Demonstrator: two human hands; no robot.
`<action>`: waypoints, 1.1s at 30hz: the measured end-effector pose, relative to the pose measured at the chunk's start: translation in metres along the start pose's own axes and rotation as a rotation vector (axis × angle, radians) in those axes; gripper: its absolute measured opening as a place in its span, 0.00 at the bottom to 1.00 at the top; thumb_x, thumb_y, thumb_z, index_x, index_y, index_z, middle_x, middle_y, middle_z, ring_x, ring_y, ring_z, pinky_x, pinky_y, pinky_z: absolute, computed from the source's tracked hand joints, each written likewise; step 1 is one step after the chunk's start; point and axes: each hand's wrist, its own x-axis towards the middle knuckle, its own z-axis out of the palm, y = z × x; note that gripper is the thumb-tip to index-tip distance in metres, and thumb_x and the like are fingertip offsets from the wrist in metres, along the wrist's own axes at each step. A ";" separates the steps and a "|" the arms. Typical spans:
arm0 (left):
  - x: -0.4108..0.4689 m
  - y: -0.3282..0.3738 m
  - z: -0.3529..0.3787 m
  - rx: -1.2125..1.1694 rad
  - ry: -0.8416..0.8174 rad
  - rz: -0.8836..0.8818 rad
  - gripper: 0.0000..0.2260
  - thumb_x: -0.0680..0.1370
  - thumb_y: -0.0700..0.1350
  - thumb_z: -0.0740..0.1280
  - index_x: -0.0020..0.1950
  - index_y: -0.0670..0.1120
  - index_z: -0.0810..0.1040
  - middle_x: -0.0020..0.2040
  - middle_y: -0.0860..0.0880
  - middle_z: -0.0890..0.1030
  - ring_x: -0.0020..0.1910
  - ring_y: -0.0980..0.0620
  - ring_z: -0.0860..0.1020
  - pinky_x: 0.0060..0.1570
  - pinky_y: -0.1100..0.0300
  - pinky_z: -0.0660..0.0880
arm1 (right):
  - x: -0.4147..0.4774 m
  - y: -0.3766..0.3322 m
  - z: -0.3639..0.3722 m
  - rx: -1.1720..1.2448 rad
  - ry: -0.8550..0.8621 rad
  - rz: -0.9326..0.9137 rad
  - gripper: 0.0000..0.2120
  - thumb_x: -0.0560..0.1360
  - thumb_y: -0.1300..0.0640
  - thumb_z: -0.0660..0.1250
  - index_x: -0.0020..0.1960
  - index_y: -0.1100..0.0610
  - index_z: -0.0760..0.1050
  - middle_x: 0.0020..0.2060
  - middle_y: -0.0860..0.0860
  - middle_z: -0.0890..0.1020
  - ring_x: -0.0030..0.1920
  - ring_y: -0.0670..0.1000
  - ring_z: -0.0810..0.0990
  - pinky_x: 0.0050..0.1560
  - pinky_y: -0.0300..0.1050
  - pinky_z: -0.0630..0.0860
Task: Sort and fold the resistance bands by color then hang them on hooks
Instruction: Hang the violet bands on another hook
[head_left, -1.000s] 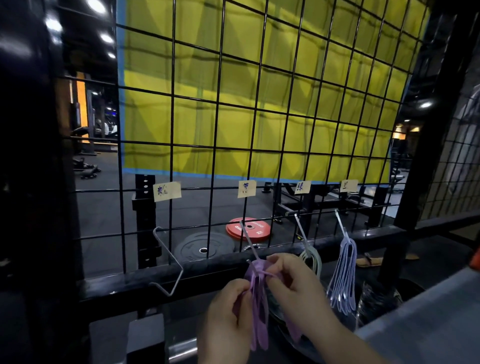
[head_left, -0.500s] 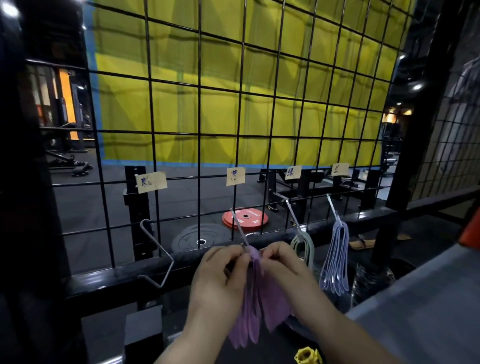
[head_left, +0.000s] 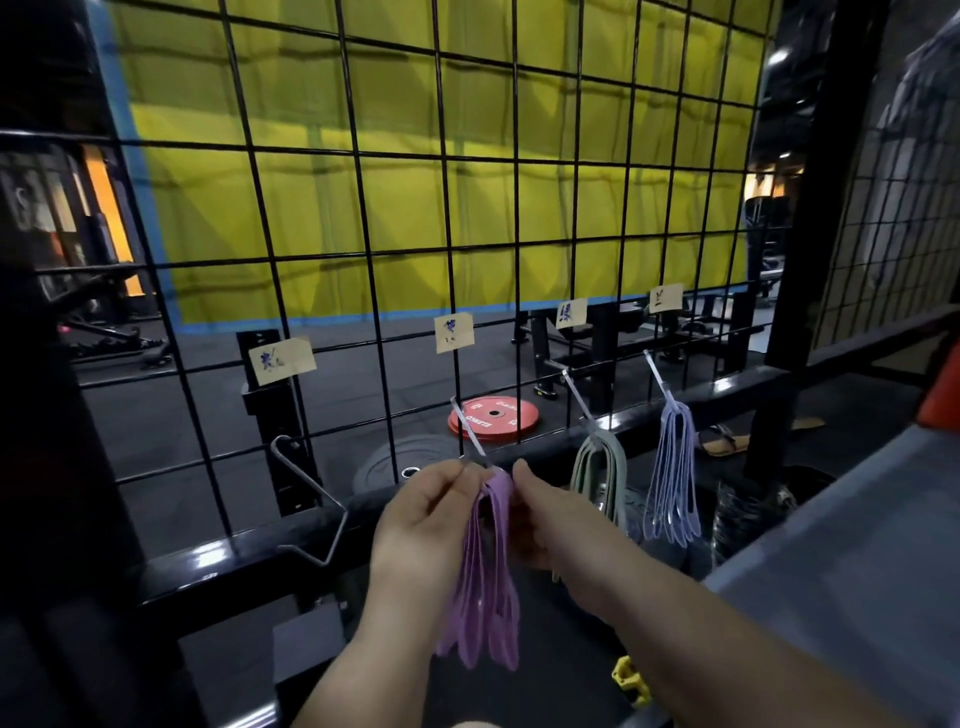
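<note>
Several purple bands hang folded in a bunch, their top fold at the tip of the second hook on the grid. The left hand pinches the fold from the left with curled fingers. The right hand pinches it from the right, thumb up beside it. I cannot tell whether the fold rests on the hook. Green bands hang from the third hook and blue bands from the fourth hook. A label sits above the second hook. Behind the grid a red plate lies on the floor.
</note>
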 end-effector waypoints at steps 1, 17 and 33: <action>0.000 0.000 0.000 -0.005 0.005 -0.009 0.09 0.78 0.44 0.65 0.41 0.48 0.83 0.36 0.49 0.82 0.34 0.53 0.79 0.36 0.60 0.75 | 0.000 0.000 -0.001 0.040 0.002 0.014 0.26 0.81 0.40 0.52 0.53 0.57 0.81 0.50 0.58 0.84 0.56 0.60 0.81 0.63 0.57 0.75; -0.001 0.001 0.004 -0.215 -0.025 -0.027 0.11 0.81 0.44 0.61 0.43 0.42 0.79 0.27 0.49 0.71 0.21 0.58 0.63 0.20 0.68 0.60 | -0.003 0.008 0.001 0.089 -0.110 -0.011 0.26 0.78 0.37 0.52 0.53 0.51 0.82 0.51 0.52 0.85 0.56 0.54 0.81 0.64 0.54 0.72; 0.002 -0.008 0.004 -0.186 0.083 -0.004 0.12 0.80 0.48 0.63 0.40 0.45 0.79 0.24 0.51 0.61 0.22 0.57 0.57 0.20 0.66 0.56 | -0.003 0.006 0.000 -0.314 0.068 -0.214 0.19 0.80 0.42 0.56 0.43 0.55 0.75 0.32 0.47 0.73 0.34 0.47 0.71 0.40 0.43 0.68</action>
